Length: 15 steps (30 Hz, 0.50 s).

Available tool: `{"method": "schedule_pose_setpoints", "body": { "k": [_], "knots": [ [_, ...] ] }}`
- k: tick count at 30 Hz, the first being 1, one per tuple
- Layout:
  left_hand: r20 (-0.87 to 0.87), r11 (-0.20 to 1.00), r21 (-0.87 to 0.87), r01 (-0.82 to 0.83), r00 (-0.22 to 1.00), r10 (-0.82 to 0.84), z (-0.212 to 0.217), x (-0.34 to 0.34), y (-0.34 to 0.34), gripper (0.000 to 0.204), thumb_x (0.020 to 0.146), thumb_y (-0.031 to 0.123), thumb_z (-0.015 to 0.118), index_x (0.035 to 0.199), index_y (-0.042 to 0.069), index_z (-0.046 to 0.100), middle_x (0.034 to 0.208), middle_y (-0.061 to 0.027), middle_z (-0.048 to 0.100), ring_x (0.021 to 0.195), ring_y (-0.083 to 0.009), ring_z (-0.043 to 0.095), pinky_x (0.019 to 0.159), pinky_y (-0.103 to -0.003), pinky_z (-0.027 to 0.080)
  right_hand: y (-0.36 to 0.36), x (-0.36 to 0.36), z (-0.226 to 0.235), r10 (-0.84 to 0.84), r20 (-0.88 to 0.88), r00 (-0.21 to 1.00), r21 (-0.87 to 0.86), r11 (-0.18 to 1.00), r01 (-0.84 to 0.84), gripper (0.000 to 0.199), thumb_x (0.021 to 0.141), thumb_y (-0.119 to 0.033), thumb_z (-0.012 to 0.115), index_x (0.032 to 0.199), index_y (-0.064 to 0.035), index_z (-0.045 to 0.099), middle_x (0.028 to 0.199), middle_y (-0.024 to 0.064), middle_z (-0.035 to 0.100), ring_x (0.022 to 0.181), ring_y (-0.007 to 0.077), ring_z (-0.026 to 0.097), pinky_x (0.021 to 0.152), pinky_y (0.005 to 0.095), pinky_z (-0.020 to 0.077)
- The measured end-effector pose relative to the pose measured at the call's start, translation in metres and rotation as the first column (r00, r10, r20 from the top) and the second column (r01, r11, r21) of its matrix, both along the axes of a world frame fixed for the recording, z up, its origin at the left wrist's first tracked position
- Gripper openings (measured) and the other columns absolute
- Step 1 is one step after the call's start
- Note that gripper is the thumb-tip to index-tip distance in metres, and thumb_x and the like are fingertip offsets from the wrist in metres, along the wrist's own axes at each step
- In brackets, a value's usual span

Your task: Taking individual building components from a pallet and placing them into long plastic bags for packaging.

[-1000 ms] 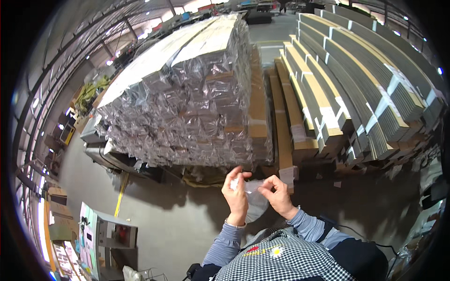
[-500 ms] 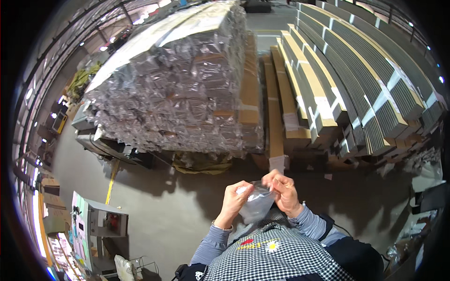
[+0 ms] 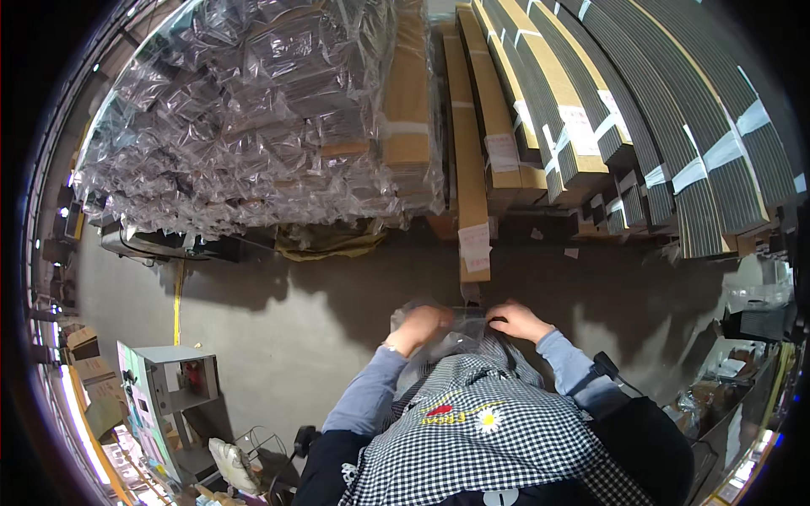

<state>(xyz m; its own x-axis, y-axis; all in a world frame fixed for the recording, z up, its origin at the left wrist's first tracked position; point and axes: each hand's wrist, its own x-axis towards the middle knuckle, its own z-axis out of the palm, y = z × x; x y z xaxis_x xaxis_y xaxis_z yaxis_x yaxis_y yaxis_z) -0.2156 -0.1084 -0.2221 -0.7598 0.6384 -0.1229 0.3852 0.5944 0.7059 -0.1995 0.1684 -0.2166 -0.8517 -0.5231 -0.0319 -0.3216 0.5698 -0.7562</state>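
Observation:
A crumpled clear plastic bag (image 3: 462, 336) stretches between my hands, in front of the checked apron. My left hand (image 3: 418, 327) is closed on its left side, with some of the plastic standing up around the fingers; motion blurs the fingertips. On the other side my right hand (image 3: 516, 321) pinches the bag's right edge between thumb and fingers. Both forearms, in grey-blue sleeves, reach forward over the apron (image 3: 498, 422), which bears a daisy and a red patch.
Ahead on the left rises a large stack of plastic-wrapped goods (image 3: 253, 126). Long strapped cardboard bundles (image 3: 574, 126) lie to the right, one carton (image 3: 474, 253) jutting toward me. A grey cabinet (image 3: 173, 384) stands at lower left, a cluttered cart (image 3: 717, 396) at right.
My view has tilted down and closer to the stacks. The hands have moved apart, pulling the plastic bag wider; the right hand has lowered from its raised pinch.

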Motion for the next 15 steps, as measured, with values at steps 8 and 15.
{"method": "schedule_pose_setpoints", "body": {
  "k": [8,15],
  "knots": [
    [-0.049,0.975,0.213,-0.066,0.996,0.078,-0.015,-0.081,0.025,0.019,0.076,0.014,0.065,0.093,0.011,0.071,0.101,-0.0123,0.066,0.093,-0.0328,0.064,0.079,-0.042,0.052,0.014,-0.053,-0.043,-0.176,0.051,0.983,-0.064,0.982,0.179,0.014,0.085,-0.011,0.058,0.095,-0.0062,0.066,0.092,0.01,0.069,0.084,0.0312,0.064,0.075,0.0382,0.0505],
    [0.002,0.986,-0.154,-0.062,0.998,0.063,-0.032,-0.123,0.04,0.012,0.081,0.008,0.063,0.092,0.007,0.065,0.097,-0.0127,0.065,0.093,-0.0312,0.065,0.077,-0.042,0.05,-0.028,-0.084,-0.033,-0.739,-0.041,0.672,-0.111,0.672,0.732,0.008,0.09,-0.009,0.058,0.094,-0.0043,0.062,0.087,0.0181,0.063,0.081,0.0359,0.063,0.073,0.0403,0.0495]
  ]
}}
